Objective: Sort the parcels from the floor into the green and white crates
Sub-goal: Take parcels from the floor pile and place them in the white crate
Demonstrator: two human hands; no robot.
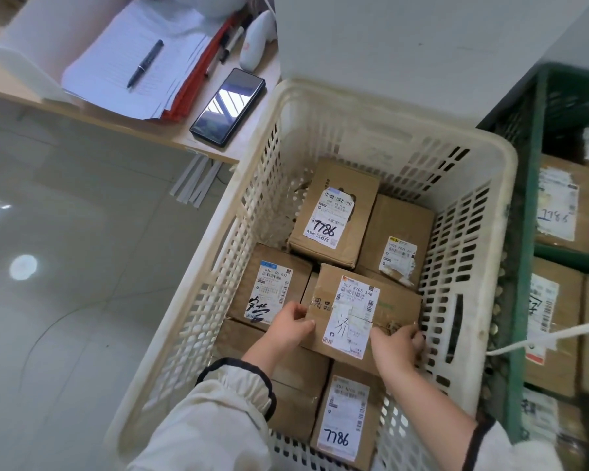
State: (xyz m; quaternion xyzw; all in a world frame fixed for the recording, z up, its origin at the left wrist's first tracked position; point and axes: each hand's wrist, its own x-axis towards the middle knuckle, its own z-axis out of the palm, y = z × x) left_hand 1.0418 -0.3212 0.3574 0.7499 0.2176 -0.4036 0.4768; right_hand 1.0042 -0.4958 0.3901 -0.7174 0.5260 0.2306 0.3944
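Head view: the main danger, in my judgement, is a slip. The brown cardboard parcel (397, 302) is lying a little slanted on top of the other brown parcels (323, 188) inside the white plastic lattice crate (505, 185), so once let go it may be sliding off them. The right hand (397, 343) is working just beside the crate wall, and its fingers (418, 338) could be getting squeezed there. A wrong sort is also possible, since the green plastic crate (538, 158) is standing directly to the right.

The left hand (291, 322) is pinching the parcel's left edge, thumb on top. The right hand's fingers are curling over its near right corner.

The parcel is showing clear tape, a white barcode label with a black handwritten character, and a frayed near corner.
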